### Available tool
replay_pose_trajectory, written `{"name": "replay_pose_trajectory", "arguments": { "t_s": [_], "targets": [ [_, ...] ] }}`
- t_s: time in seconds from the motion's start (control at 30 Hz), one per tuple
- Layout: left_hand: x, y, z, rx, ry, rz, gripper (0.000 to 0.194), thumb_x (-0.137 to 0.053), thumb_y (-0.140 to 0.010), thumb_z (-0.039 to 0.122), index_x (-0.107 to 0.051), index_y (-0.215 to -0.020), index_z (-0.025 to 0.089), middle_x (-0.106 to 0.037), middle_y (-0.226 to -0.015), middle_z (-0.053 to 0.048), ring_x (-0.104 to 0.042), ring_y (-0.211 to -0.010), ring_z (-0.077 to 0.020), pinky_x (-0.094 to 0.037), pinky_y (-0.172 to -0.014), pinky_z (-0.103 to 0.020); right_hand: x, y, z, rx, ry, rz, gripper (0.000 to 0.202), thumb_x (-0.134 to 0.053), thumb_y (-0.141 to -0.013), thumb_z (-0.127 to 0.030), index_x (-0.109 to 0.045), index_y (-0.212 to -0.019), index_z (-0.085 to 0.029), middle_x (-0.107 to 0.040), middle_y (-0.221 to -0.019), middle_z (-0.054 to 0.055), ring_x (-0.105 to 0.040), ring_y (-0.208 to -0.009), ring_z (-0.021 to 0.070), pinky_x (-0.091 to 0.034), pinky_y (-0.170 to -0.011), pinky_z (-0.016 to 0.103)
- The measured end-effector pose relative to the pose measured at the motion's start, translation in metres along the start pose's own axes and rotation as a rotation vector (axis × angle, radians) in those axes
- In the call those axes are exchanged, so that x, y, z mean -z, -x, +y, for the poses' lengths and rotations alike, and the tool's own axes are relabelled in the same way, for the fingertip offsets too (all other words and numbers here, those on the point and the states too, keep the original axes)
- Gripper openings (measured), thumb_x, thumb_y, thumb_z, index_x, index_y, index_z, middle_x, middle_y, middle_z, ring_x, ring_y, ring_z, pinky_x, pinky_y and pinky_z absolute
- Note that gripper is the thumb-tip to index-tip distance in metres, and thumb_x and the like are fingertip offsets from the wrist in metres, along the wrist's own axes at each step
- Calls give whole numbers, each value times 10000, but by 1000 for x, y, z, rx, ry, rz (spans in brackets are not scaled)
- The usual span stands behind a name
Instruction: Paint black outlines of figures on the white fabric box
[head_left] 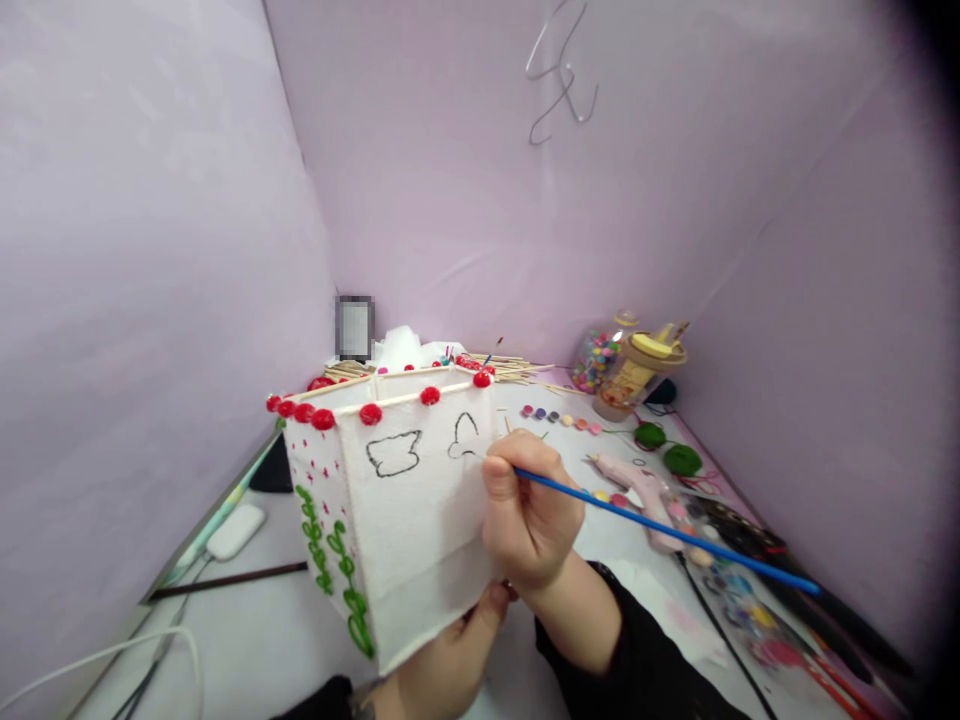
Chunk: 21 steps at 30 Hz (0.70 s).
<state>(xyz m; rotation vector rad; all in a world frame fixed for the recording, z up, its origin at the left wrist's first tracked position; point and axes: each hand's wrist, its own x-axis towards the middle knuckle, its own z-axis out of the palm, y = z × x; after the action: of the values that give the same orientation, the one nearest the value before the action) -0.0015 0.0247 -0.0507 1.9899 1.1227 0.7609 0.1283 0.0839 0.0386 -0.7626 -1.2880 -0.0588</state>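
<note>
A white fabric-covered lantern (pixel 420 540) with several flat sides stands tilted in front of me. Red pom-poms (pixel 370 413) line its top rim, and green leafy vines with small pink marks decorate its left side. Black outlines (pixel 394 453) are on the front panel: one closed shape and a partly drawn one at its right. Below, my left hand (pixel 450 660) grips the lantern's lower edge, its fingers partly hidden behind. My right hand (pixel 532 510) pinches a blue-handled paintbrush (pixel 660 527) near its tip, which is at the partly drawn outline.
A pink glue gun (pixel 637 490) lies to the right, beside paint pots (pixel 551 415) and green yarn balls (pixel 681 460). Behind them stand a jar of pom-poms (pixel 595 360) and a cup (pixel 634 375). Thin sticks (pixel 517 370) lie at the back; a white case (pixel 236 531) and cables are left.
</note>
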Motion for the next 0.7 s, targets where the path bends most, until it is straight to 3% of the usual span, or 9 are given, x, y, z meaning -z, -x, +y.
{"name": "replay_pose_trajectory", "arguments": {
  "t_s": [0.17,0.47,0.7],
  "targets": [
    [2,0,2,4,43,-28,869,-216,-1064,780,-877,-1193,231,-883,-1169,-139,-851,-1109,-292,-527,-1156,-390,-4,4,4,0,-192,116,84,-565,-1040,-195,-626,-987,-218,-560,-713,-26,-532,-594,136,-455,-582,311],
    [-4,0,-4,43,41,-21,882,-205,-1045,808,-889,-1143,259,-870,-1219,-133,-807,-1211,-337,-463,-1212,-496,-1,-5,-4,70,-105,9,71,-628,-1032,-212,-671,-977,-224,-688,-704,1,-652,-590,151,-557,-562,300],
    [4,-3,7,30,30,-66,884,-175,-1053,796,-840,-1279,259,-856,-1259,-129,-799,-1228,-335,-409,-1250,-515,1,-2,-3,64,-61,8,81,-676,-1022,-222,-690,-942,-229,-701,-687,-8,-673,-596,148,-590,-573,293]
  ]
}}
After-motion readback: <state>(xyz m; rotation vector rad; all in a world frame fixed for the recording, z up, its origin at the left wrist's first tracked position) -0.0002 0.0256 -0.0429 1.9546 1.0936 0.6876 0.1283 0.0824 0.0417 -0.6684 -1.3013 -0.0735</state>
